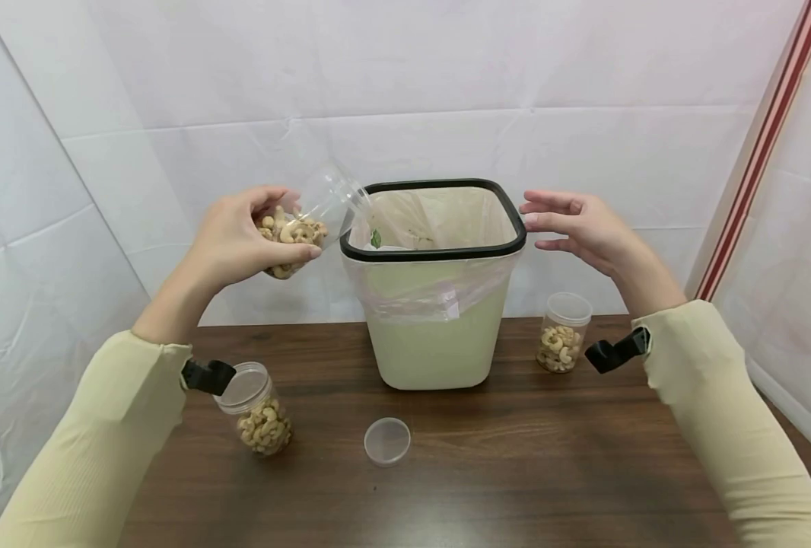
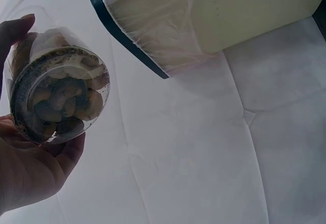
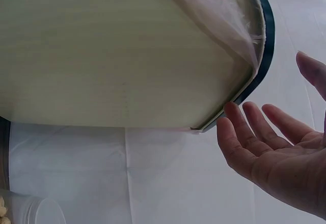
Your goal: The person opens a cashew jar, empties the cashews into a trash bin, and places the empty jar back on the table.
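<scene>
My left hand (image 1: 237, 240) grips a clear jar (image 1: 323, 205) partly filled with cashews (image 1: 289, 232). The jar is lidless and tilted, its mouth at the left rim of a pale green trash bin (image 1: 440, 335). In the left wrist view, the jar's round base (image 2: 61, 94) faces the camera with nuts behind it. My right hand (image 1: 586, 228) is beside the bin's right rim, holding nothing, its fingers loosely bent. In the right wrist view the fingertips (image 3: 232, 112) lie close to the bin's dark rim (image 3: 265, 56); whether they touch it I cannot tell.
A thin plastic liner (image 1: 446, 213) hangs over the bin's edge, with some scraps inside. A lidded jar of cashews (image 1: 262, 418) stands at left, another (image 1: 563, 339) at right. A loose clear lid (image 1: 387, 441) lies on the brown table (image 1: 515, 479). White sheeting surrounds the table.
</scene>
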Action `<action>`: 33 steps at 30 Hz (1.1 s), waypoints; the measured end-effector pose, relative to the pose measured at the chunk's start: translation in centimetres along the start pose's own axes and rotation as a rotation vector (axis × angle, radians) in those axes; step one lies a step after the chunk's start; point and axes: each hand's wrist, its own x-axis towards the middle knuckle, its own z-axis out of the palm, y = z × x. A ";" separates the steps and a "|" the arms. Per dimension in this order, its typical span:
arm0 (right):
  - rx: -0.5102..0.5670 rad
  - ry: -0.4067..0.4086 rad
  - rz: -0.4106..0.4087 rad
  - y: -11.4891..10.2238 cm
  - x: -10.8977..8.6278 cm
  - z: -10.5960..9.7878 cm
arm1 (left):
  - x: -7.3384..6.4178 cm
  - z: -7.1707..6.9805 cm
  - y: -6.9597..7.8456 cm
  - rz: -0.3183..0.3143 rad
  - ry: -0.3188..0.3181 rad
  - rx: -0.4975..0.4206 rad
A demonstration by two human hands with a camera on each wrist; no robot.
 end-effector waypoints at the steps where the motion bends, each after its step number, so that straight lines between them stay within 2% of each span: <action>1: -0.004 0.000 0.004 0.1 0.1 0.0 | 0.1 0.0 0.0 -0.005 -0.006 0.006; 20: -0.071 0.012 0.052 0.9 1.9 0.4 | 2.9 0.6 0.1 -0.025 -0.048 0.006; 33: -0.066 0.019 0.076 1.4 2.5 0.5 | 4.5 1.1 0.4 -0.033 -0.096 0.023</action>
